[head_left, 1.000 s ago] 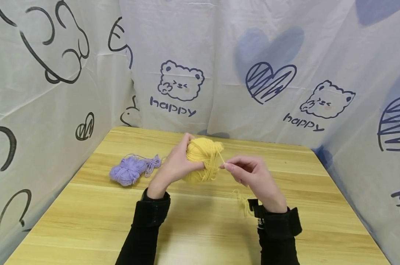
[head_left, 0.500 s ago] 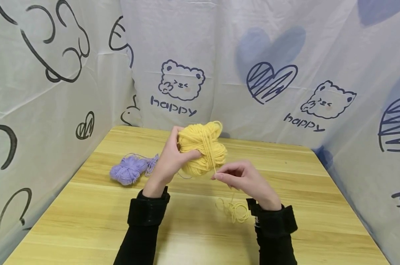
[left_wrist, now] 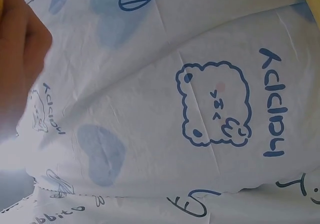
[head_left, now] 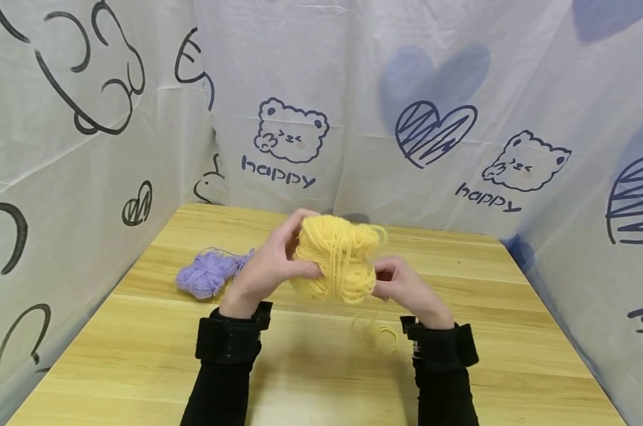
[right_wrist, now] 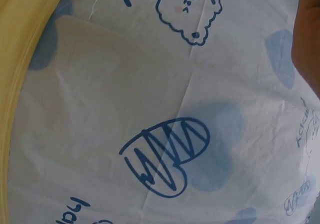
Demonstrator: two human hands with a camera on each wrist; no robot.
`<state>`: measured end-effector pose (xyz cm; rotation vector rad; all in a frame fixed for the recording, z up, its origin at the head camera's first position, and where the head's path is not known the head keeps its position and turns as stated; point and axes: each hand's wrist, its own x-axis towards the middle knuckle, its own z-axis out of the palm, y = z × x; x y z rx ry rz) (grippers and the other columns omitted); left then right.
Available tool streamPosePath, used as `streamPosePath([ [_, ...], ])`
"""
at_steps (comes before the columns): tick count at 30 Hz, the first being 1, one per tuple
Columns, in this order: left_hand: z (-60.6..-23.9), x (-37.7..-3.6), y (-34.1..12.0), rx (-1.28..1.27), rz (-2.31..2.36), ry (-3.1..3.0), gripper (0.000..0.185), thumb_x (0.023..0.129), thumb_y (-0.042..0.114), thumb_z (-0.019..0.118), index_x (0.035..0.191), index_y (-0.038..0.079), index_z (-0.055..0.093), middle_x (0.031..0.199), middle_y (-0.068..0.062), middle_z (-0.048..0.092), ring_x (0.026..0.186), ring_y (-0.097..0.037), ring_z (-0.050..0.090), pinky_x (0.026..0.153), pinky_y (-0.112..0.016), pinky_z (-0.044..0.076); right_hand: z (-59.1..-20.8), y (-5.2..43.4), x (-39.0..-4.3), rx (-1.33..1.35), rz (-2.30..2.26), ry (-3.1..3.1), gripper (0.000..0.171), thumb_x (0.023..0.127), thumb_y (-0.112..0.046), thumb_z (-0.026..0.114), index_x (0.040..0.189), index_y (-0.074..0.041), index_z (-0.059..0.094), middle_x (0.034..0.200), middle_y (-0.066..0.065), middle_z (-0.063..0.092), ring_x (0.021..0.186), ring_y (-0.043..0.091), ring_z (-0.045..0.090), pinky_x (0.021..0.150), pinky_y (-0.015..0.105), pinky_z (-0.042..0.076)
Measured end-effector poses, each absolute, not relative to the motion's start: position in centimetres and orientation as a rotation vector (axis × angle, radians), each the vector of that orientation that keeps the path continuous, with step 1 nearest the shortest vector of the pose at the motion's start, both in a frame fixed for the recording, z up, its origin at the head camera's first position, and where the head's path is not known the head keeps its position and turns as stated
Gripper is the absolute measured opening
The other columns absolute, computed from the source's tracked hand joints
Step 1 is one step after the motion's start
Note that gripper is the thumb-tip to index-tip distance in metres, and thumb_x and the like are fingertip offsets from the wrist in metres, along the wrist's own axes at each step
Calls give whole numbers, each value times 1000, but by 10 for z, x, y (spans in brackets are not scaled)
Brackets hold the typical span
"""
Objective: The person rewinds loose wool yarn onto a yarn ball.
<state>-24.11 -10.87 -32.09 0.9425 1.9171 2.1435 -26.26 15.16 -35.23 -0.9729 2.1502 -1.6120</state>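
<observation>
A yellow yarn ball (head_left: 337,257) is held above the table, at the centre of the frame. Its left side is gripped by the left hand (head_left: 279,254), with the thumb laid across the front and the fingers curved around the back. At its right edge, the fingers of the right hand (head_left: 407,290) are bent in, their tips hidden; whether a strand is pinched cannot be told. The winding is judged to be well along: several strands are already wrapped across the ball's middle, while a small loose yellow coil (head_left: 388,338) is left unwound below. Farther left, a purple yarn bundle (head_left: 206,273) is rested on the wooden table (head_left: 513,355), untouched.
</observation>
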Motion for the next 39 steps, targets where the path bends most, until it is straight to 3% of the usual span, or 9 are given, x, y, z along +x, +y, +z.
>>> streamPosePath([
  [1,-321,-241,-109,990,2099,1902,66,71,-6,68,130,8,42,115,-13,57,97,-25,62,80,-44,59,-352,154,-263,-933,-1616,2158,13,93,-4,56,82,-7,62,60,-3,39,51,19,33,47,28,32],
  [6,-324,-240,-106,1182,1834,1944,63,68,-5,68,126,9,47,115,-12,56,98,-24,57,81,-41,57,-349,155,-261,-797,-1666,2187,15,95,-18,58,83,-9,59,70,-5,50,60,8,44,53,22,41],
  [10,-328,-243,-104,1285,1636,2142,59,67,3,69,122,14,52,114,-6,56,97,-20,54,82,-34,52,-345,152,-258,-748,-1777,2215,21,97,-27,56,89,-7,60,65,-1,43,55,12,36,51,26,34],
  [14,-333,-246,-103,1275,1484,2383,60,65,6,69,122,15,54,115,-3,58,97,-18,54,82,-30,51,-343,151,-255,-747,-1882,2240,19,98,-24,55,93,-6,61,61,1,34,53,18,30,51,30,29],
  [20,-335,-249,-98,961,1466,2615,59,64,4,71,119,14,51,104,-5,57,85,-18,54,71,-30,52,-337,150,-245,-831,-1987,2223,19,97,-15,55,106,-1,65,62,-1,39,55,17,32,49,30,27],
  [25,-333,-251,-94,618,1623,2639,54,67,7,74,113,14,45,97,-9,57,79,-20,57,65,-32,53,-330,147,-235,-878,-1968,2246,17,95,-12,58,105,-3,69,66,-2,48,55,16,35,47,32,28],
  [33,-328,-252,-96,318,1853,2659,62,71,18,79,118,13,39,108,-10,57,88,-24,61,73,-32,56,-328,139,-231,-945,-1757,2296,16,91,-13,64,101,-4,73,63,-4,47,51,12,36,41,31,29],
  [39,-327,-251,-98,360,2199,2402,61,74,7,75,121,9,36,115,-13,54,96,-24,61,80,-35,58,-334,135,-237,-1009,-1597,2288,14,90,-15,66,99,-8,75,64,0,50,53,10,39,44,27,33],
])
